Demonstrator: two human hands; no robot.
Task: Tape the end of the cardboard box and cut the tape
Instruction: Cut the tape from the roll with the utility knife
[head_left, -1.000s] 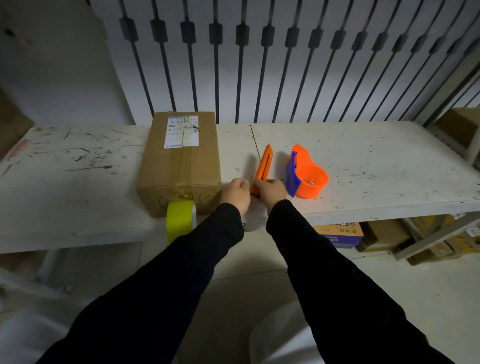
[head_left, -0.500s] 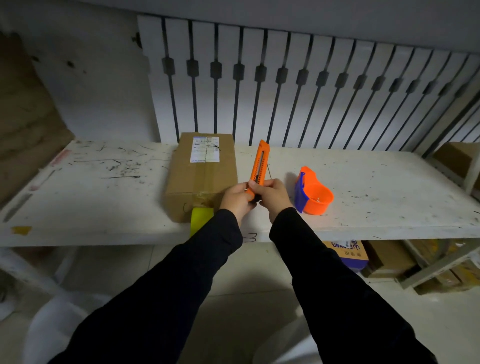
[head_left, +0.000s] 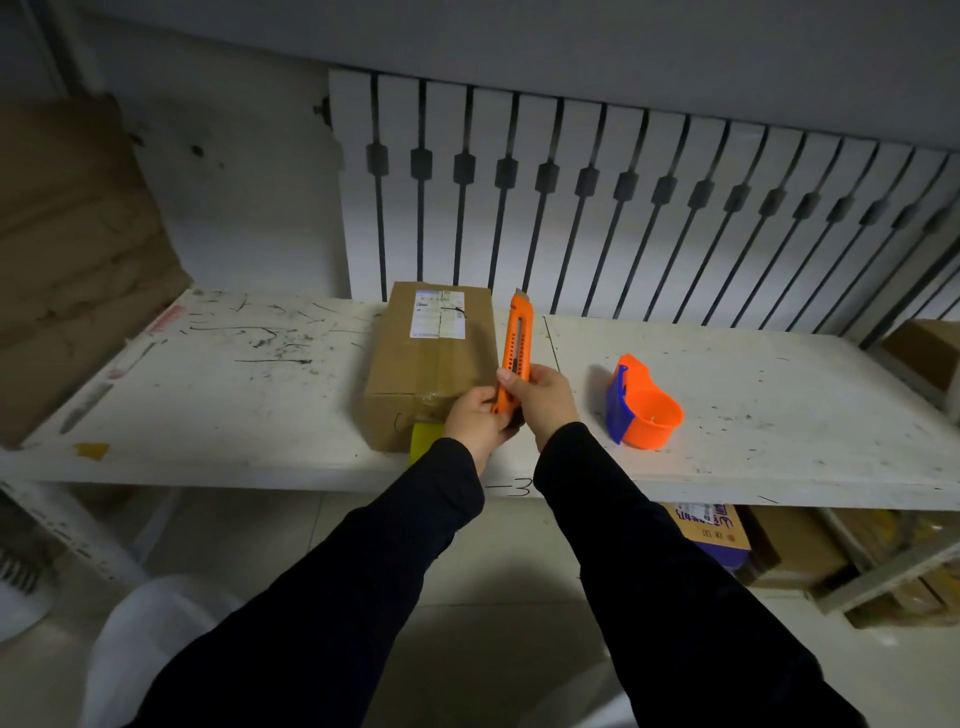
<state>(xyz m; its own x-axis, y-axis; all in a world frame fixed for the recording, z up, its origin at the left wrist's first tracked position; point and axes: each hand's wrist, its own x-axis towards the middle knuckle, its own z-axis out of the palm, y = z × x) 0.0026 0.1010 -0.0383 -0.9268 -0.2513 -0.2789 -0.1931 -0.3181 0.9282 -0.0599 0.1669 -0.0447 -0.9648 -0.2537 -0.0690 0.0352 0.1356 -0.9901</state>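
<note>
Both hands are wrapped around the same orange box cutter right now: the right hand has its fingers and thumb curled round the lower part of the handle, and the left hand is closed on the very bottom end of it, so neither hand has anything else in it. The cutter stands nearly upright with a short bit of blade poking out of the top, which to me looks like the knife is being readied, not actually cutting. Just to the left of the hands, and touching the left one as far as I can tell, sits the cardboard box on the worktop, near end facing the person. There's shiny clear tape over that near top edge, and a yellow roll of tape hangs down below the box's front, mostly hidden behind the left wrist. So my read: the taping part looks basically done, the strip looks to be still attached to the roll, and the cut is what's left. Off to the right of the hands, well apart, is an orange and blue tape dispenser sitting untouched. Can't tell how far the tape runs down the box end from here.
</note>
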